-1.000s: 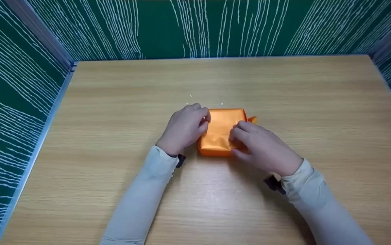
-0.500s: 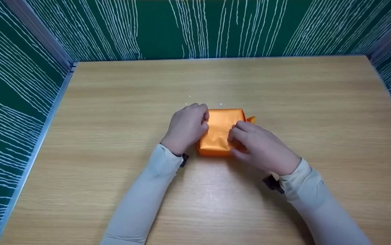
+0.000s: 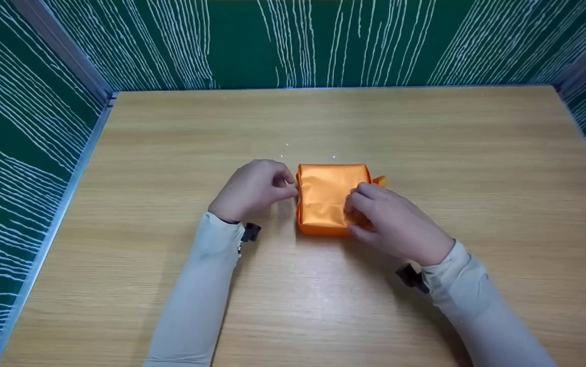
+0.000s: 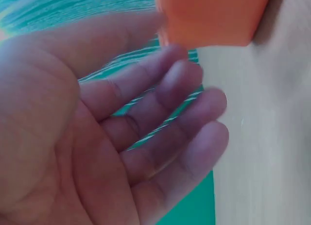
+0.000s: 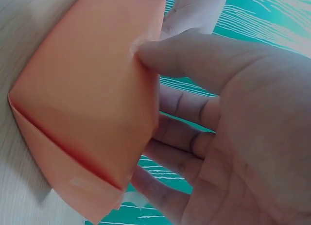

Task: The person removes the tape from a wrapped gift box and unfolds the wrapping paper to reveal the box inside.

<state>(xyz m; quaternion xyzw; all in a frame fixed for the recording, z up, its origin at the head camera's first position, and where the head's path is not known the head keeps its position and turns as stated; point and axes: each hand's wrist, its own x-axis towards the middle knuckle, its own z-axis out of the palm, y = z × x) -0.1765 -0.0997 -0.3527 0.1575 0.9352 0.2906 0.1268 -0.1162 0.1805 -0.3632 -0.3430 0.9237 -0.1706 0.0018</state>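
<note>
A box wrapped in shiny orange paper point(image 3: 323, 196) lies on the table, a folded end sticking out at its right side. My right hand point(image 3: 397, 221) holds its near right part, fingers on top and thumb against the near side. In the right wrist view the thumb presses into the orange paper point(image 5: 82, 64), and a folded paper flap point(image 5: 60, 169) shows along one end, with a small translucent strip point(image 5: 136, 199) beside it. My left hand point(image 3: 255, 188) is at the box's left side, loosely bent fingers holding nothing, thumb and index fingertips close to the paper.
The wooden table point(image 3: 181, 153) extends around the box. A few tiny white scraps point(image 3: 334, 156) lie just behind it. Green panels with white lines point(image 3: 242, 46) stand along the back and both sides of the table.
My left hand has come off the top of the box and moved left to beside its edge, uncovering the left part. The right hand and the box have stayed in place.
</note>
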